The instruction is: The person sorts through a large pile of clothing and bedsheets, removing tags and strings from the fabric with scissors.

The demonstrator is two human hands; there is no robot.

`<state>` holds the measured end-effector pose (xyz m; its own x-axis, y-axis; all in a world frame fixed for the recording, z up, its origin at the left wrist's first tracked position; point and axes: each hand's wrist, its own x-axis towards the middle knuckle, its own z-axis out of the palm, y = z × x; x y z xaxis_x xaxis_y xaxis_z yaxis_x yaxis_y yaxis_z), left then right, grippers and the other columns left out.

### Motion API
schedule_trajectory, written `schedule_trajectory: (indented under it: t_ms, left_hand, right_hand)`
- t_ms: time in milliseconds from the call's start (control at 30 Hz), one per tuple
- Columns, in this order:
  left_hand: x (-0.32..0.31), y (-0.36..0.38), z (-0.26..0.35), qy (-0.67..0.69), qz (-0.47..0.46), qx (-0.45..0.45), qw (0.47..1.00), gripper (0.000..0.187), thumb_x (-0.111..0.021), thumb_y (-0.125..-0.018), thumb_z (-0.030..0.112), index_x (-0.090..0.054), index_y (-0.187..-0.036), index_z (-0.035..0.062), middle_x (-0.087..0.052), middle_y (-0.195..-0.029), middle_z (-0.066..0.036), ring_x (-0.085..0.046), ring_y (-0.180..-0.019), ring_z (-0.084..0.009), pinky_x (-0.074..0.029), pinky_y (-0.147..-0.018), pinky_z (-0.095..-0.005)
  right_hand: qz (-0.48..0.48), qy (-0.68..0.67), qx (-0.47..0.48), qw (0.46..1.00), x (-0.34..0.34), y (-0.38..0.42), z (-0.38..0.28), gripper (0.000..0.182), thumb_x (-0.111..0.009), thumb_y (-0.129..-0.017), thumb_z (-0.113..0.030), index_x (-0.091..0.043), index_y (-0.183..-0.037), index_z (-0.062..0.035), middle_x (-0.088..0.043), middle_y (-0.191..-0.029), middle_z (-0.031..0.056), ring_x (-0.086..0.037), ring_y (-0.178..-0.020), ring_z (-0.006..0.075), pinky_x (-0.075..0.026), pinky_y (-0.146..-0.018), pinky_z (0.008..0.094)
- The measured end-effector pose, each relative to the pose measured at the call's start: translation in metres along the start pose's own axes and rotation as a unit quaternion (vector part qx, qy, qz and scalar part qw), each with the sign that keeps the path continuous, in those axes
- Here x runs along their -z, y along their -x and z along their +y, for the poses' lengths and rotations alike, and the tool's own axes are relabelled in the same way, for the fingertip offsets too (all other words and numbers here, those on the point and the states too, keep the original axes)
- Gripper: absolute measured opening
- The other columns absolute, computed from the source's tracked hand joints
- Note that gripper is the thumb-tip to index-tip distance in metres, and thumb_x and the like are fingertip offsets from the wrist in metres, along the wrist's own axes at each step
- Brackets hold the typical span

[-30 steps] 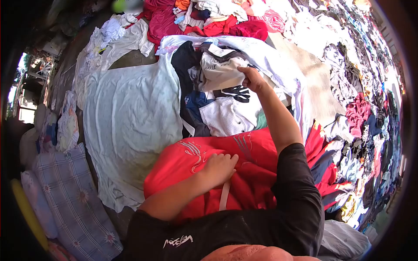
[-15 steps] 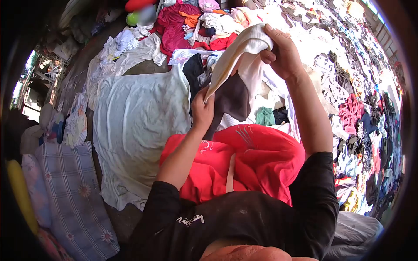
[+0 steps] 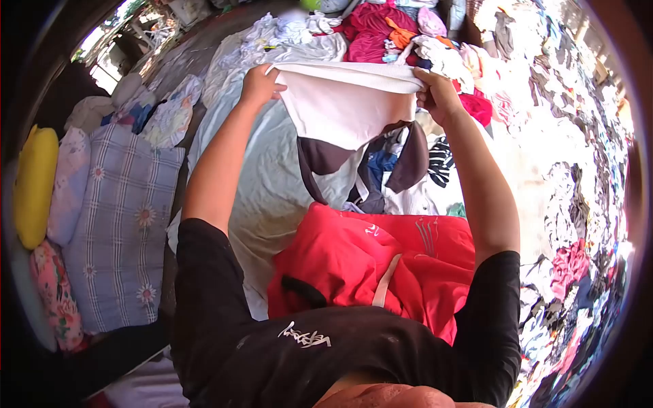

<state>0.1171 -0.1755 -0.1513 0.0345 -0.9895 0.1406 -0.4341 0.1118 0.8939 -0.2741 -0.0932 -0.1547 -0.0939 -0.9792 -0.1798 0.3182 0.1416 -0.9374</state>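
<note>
A white and dark brown garment (image 3: pixel 347 112) with a ribbed white band hangs stretched between my hands. My left hand (image 3: pixel 260 86) is closed on one end of the band, and my right hand (image 3: pixel 437 95) pinches the other end. Its brown lower pieces dangle over a pale cloth (image 3: pixel 253 153) and some mixed clothes. Red fabric (image 3: pixel 432 262) with a light strap covers my lap, below the hanging garment.
Heaped clothing (image 3: pixel 578 265) spreads along the right side. Beyond my hands lie a dark red cloth (image 3: pixel 364 30) and white clothes (image 3: pixel 275 34). At left are a checked flowered cushion (image 3: pixel 119 224) and a yellow cushion (image 3: pixel 35 187).
My left hand has moved up and left, pulling the garment's band out wide. Its brown parts now hang open below. The view has shifted, showing more of the cushions at left.
</note>
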Motion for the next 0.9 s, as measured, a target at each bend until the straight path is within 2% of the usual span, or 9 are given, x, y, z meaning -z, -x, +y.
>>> schedule_trajectory:
  t_ms: [100,233,400,500,533,600,700,767,900]
  left_hand:
    - [0.086,0.001,-0.019,-0.03,0.097,-0.115,0.988,0.032,-0.056,-0.094,0.017,-0.066,-0.117,-0.003,-0.073,-0.099,-0.016,-0.074,-0.086,-0.0232,-0.057,-0.071,-0.0322]
    - [0.179,0.069,-0.038,-0.253,0.215,-0.243,0.911,0.028,-0.059,-0.092,0.016,-0.067,-0.113,0.0008,-0.07,-0.106,-0.019,-0.066,-0.102,-0.0351,-0.051,-0.088,-0.0383]
    - [0.193,0.181,-0.129,-0.346,0.204,-0.196,0.895,0.028,-0.058,-0.092,0.009,-0.064,-0.117,-0.0013,-0.065,-0.117,-0.02,-0.063,-0.11,-0.0371,-0.048,-0.095,-0.0401]
    - [0.164,0.253,-0.25,-0.391,0.122,-0.031,0.911,0.028,-0.061,-0.09,0.013,-0.064,-0.112,-0.003,-0.063,-0.122,-0.023,-0.06,-0.111,-0.0405,-0.047,-0.097,-0.0438]
    - [0.162,0.28,-0.316,-0.441,0.039,0.022,0.896,0.03,-0.063,-0.088,0.021,-0.065,-0.11,0.0003,-0.065,-0.114,-0.023,-0.061,-0.105,-0.042,-0.049,-0.092,-0.0455]
    - [0.122,0.318,-0.326,-0.458,-0.132,0.197,0.856,0.025,-0.067,-0.085,0.027,-0.07,-0.096,0.0048,-0.069,-0.093,-0.022,-0.065,-0.094,-0.0403,-0.051,-0.082,-0.0486]
    - [0.058,0.312,-0.304,-0.371,-0.131,0.12,0.912,0.026,-0.066,-0.088,0.026,-0.071,-0.094,0.0013,-0.07,-0.091,-0.021,-0.068,-0.087,-0.0359,-0.053,-0.077,-0.0428]
    - [0.01,0.272,-0.243,-0.303,-0.117,0.11,0.939,0.028,-0.065,-0.091,0.024,-0.07,-0.101,-0.0014,-0.072,-0.095,-0.02,-0.071,-0.089,-0.0305,-0.054,-0.077,-0.0372]
    - [-0.092,0.214,-0.101,-0.178,-0.125,-0.069,0.974,0.028,-0.063,-0.095,0.016,-0.065,-0.113,-0.0049,-0.071,-0.104,-0.02,-0.071,-0.095,-0.0272,-0.055,-0.081,-0.0351]
  right_hand:
    - [-0.079,-0.009,0.005,0.997,-0.072,-0.02,0.018,0.02,-0.066,-0.094,-0.025,-0.059,-0.083,-0.0106,-0.052,-0.066,-0.0023,-0.045,-0.053,0.0081,-0.038,-0.05,0.0248]
    - [-0.195,0.005,-0.001,0.981,-0.145,-0.029,0.057,0.021,-0.068,-0.094,-0.024,-0.061,-0.085,-0.0054,-0.055,-0.068,-0.0002,-0.049,-0.054,0.0071,-0.044,-0.046,0.0223]
    - [-0.254,0.015,-0.088,0.963,-0.161,-0.017,0.155,0.02,-0.066,-0.092,-0.017,-0.065,-0.106,-0.0027,-0.066,-0.083,0.0046,-0.063,-0.063,0.0117,-0.053,-0.053,0.0245]
    - [-0.214,0.055,-0.154,0.963,-0.096,-0.005,0.224,0.022,-0.064,-0.093,-0.018,-0.064,-0.109,-0.0031,-0.068,-0.088,0.0059,-0.064,-0.067,0.0138,-0.052,-0.058,0.0263]
    - [-0.183,0.079,-0.183,0.963,-0.064,0.001,0.249,0.023,-0.064,-0.092,-0.019,-0.065,-0.109,-0.0033,-0.068,-0.089,0.0063,-0.064,-0.067,0.0136,-0.051,-0.056,0.026]
    - [-0.139,0.094,-0.241,0.956,0.026,0.0,0.321,0.02,-0.064,-0.093,-0.02,-0.065,-0.103,-0.0032,-0.068,-0.082,0.0065,-0.063,-0.059,0.0156,-0.05,-0.049,0.0301]
    - [0.052,0.232,-0.276,0.931,0.156,0.033,0.387,0.017,-0.066,-0.085,-0.016,-0.069,-0.095,-0.0025,-0.07,-0.076,0.009,-0.066,-0.054,0.0199,-0.054,-0.047,0.0356]
    - [0.141,0.312,-0.298,0.891,0.217,0.051,0.401,0.013,-0.064,-0.084,-0.012,-0.07,-0.089,-0.002,-0.071,-0.076,0.0106,-0.068,-0.055,0.021,-0.055,-0.05,0.0362]
    - [0.153,0.456,-0.244,0.842,0.313,0.053,0.463,0.014,-0.062,-0.082,-0.01,-0.072,-0.082,-0.0004,-0.071,-0.079,0.0155,-0.07,-0.062,0.0237,-0.056,-0.055,0.0367]
